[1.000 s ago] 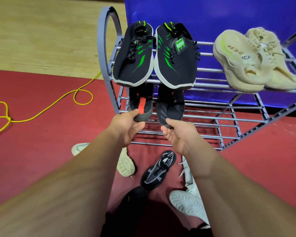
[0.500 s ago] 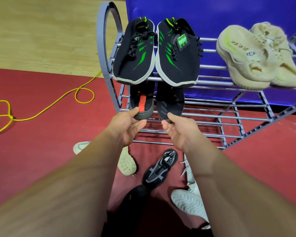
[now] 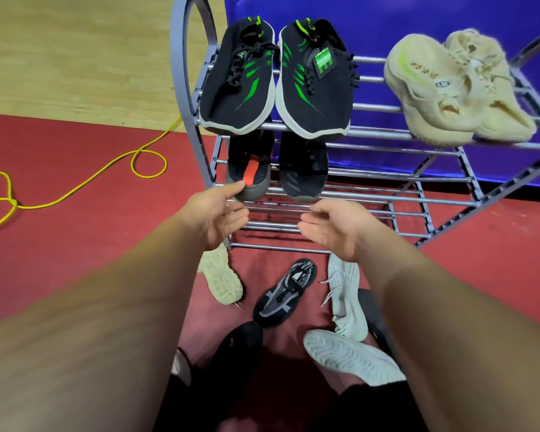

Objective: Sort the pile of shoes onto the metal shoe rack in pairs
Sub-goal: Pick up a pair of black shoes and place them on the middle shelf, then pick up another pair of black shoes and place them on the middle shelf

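While both hands hover open and empty before the metal shoe rack (image 3: 187, 98), the left hand (image 3: 214, 218) has its thumb just at the toe of the dark orange-tongued shoe (image 3: 250, 169), whose mate, the dark shoe (image 3: 304, 169), lies just beyond the right hand (image 3: 334, 226). Both have let go since half a second ago. Above sit the black-green sneakers (image 3: 278, 79) and cream sneakers (image 3: 455, 88); loose shoes (image 3: 284, 291) lie on the red floor (image 3: 75, 244) below.

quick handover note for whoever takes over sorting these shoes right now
Left hand: open, thumb touching the toe of the dark pair on the middle shelf.
Right hand: open, empty, just in front of that shelf.
Done: green-striped pair and cream pair on the rack top shelf; dark pair below.
Left: floor shoes: cream shoe, black-grey shoe, two white shoes, a black one near the legs.
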Available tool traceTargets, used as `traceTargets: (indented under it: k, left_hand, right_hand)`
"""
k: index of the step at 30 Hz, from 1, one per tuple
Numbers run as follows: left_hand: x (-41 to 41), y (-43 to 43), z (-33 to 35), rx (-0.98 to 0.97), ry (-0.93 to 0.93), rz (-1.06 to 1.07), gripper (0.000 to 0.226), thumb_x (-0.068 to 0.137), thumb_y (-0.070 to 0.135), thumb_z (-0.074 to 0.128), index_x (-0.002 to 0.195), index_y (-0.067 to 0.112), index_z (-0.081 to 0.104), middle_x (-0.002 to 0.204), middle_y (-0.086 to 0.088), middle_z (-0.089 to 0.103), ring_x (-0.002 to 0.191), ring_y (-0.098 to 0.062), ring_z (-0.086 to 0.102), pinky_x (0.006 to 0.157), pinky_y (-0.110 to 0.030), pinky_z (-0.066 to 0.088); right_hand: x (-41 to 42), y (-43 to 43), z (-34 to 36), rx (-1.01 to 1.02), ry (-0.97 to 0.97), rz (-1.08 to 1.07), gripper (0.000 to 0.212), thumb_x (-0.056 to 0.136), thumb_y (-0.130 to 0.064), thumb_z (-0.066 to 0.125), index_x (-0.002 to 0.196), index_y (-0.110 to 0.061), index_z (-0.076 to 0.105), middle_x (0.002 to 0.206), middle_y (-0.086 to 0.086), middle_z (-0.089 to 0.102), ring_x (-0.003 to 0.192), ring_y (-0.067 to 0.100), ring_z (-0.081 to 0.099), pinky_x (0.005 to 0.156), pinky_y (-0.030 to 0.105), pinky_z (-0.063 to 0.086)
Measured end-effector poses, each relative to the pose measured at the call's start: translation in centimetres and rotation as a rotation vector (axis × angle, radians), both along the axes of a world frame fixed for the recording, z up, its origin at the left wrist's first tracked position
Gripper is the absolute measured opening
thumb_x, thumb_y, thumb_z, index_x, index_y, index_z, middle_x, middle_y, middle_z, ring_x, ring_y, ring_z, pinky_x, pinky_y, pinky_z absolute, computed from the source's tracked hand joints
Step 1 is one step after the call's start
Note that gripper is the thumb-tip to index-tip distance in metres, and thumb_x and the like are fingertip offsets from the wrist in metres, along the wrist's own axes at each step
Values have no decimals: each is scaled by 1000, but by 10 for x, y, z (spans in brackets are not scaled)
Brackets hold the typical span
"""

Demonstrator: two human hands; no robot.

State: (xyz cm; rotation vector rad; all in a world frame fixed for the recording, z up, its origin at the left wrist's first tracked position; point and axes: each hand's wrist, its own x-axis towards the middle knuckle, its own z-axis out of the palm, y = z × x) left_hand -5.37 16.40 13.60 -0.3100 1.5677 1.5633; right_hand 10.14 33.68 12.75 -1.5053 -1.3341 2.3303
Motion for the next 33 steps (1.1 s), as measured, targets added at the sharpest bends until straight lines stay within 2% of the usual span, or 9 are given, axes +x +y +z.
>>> traceTargets:
  k: [4,10,12,14,16,21,27,29,33]
  left_hand:
    - [8,-28,-2,-250,145,-225,33,88,25,77,113,7,65,116,-15,65,81,-26,71,65,-35,62]
    - [11,-100,-2,-786,624,-892,38,88,29,72,115,4,62,87,-18,66,76,-33,66,63,-35,53]
    - [9,-123,0,-871,619,-925,40,89,32,71,121,12,61,88,-10,68,74,-30,67,64,-31,52]
    - [7,-145,-4,-931,628,-884,49,88,34,72,131,14,57,84,-5,63,64,-25,61,59,-29,47]
    - [2,-161,-15,-967,631,-834,54,88,35,71,134,12,55,84,-5,60,65,-25,58,61,-29,42]
    - [-8,-162,-49,-933,607,-782,47,91,31,67,130,6,57,101,-11,62,81,-30,60,72,-33,49]
    - [11,-137,-111,-746,420,-724,37,86,24,68,112,-3,63,93,-19,67,81,-36,68,72,-48,60]
    - [26,-135,-140,-705,309,-794,30,81,24,69,95,-1,60,80,-17,58,70,-32,59,63,-44,54]
    - [56,-145,-189,-739,176,-861,18,89,15,64,73,9,59,71,-11,56,60,-27,55,54,-28,49]
  right_hand:
    - [27,5,4,295,-223,271,16,95,-11,63,107,-1,65,100,15,72,77,28,77,70,37,64]
    - [52,1,-1,594,-447,653,5,89,-6,63,92,-5,66,89,17,67,83,35,75,77,45,63]
    - [51,-4,-4,580,-469,662,5,91,-8,63,92,-4,65,85,15,65,89,36,77,65,36,62]
    - [41,-11,-12,575,-476,681,8,92,-9,63,92,-2,66,79,15,64,78,34,77,60,33,58]
    - [25,-22,-23,564,-473,706,11,92,-9,63,93,1,67,70,16,63,61,29,69,67,39,58]
    - [-26,-66,-61,530,-442,817,24,93,-14,66,106,7,66,71,20,69,67,31,68,61,37,58]
    - [-43,-112,-111,463,-421,941,24,99,-23,61,120,-11,64,96,13,74,84,24,76,77,36,62]
    - [-36,-124,-128,400,-426,941,21,101,-21,57,119,-11,62,98,10,71,77,19,72,81,37,61]
    - [5,-156,-179,113,-511,654,3,99,-14,56,98,-13,58,84,6,61,66,19,56,60,28,47]
